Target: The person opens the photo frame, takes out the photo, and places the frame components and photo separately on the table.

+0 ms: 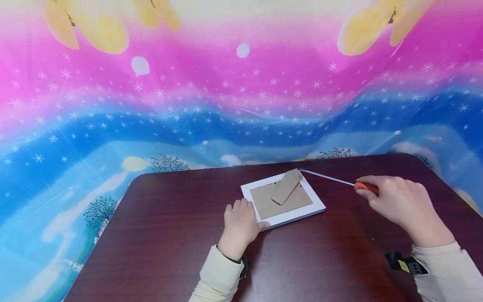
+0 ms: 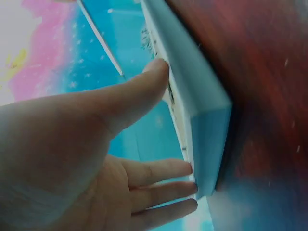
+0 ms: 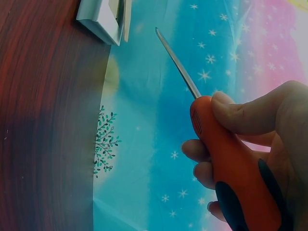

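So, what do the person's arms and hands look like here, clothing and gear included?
The left grip and right grip are ungloved. The left sleeve and right sleeve are long and pale cream. At the left cuff is a black wrist device, partly hidden; a black wrist strap on the right carries a small yellow patch.

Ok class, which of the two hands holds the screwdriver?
The right hand, gripping the screwdriver's orange handle; the left hand touches the white frame instead.
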`<state>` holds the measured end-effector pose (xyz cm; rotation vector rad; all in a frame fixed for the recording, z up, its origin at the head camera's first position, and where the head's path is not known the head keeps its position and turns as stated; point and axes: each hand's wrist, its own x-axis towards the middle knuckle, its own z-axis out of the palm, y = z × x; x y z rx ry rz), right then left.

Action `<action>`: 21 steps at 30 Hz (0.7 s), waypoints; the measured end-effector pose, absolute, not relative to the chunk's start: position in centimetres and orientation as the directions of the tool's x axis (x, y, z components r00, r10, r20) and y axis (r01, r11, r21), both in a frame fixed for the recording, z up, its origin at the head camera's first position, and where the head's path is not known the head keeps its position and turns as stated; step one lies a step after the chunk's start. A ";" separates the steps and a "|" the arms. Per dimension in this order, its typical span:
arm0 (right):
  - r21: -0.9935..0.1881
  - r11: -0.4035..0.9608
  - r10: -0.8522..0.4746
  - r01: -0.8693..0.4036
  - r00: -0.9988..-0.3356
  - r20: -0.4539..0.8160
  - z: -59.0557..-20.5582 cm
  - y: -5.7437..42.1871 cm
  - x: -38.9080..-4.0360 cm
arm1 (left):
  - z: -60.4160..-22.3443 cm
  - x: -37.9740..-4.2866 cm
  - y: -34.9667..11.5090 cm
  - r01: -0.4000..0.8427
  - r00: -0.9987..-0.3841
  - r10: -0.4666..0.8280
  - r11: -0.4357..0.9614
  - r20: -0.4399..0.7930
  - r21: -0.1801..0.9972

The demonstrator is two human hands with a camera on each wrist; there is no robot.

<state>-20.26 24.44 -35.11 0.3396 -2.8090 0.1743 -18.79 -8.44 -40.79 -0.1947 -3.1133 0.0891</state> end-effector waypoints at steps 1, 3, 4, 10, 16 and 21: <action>-0.082 0.965 -0.213 -0.249 -0.927 0.310 -35.1 24.5 -20.3 | -40.7 -18.9 -8.7 0.129 -0.991 0.130 0.991 0.017 -0.041; -0.082 0.966 -0.211 -0.246 -0.929 0.305 -35.1 24.5 -20.3 | -40.5 -19.1 -9.2 0.136 -0.991 0.136 0.991 0.014 -0.003; -0.083 0.966 -0.210 -0.246 -0.929 0.303 -35.1 24.5 -20.3 | -40.4 -19.2 -9.5 0.138 -0.990 0.138 0.990 0.011 0.015; -0.084 0.965 -0.211 -0.248 -0.926 0.314 -35.2 24.5 -20.3 | -40.8 -20.2 -11.2 0.166 -0.986 0.169 0.976 -0.011 0.145; -0.089 0.963 -0.214 -0.255 -0.921 0.325 -35.3 24.4 -20.4 | -41.6 -20.9 -12.1 0.247 -0.966 0.257 0.940 -0.011 0.235; -0.088 0.963 -0.212 -0.253 -0.920 0.329 -35.3 24.4 -20.3 | -42.0 -21.0 -12.1 0.283 -0.956 0.294 0.922 -0.003 0.264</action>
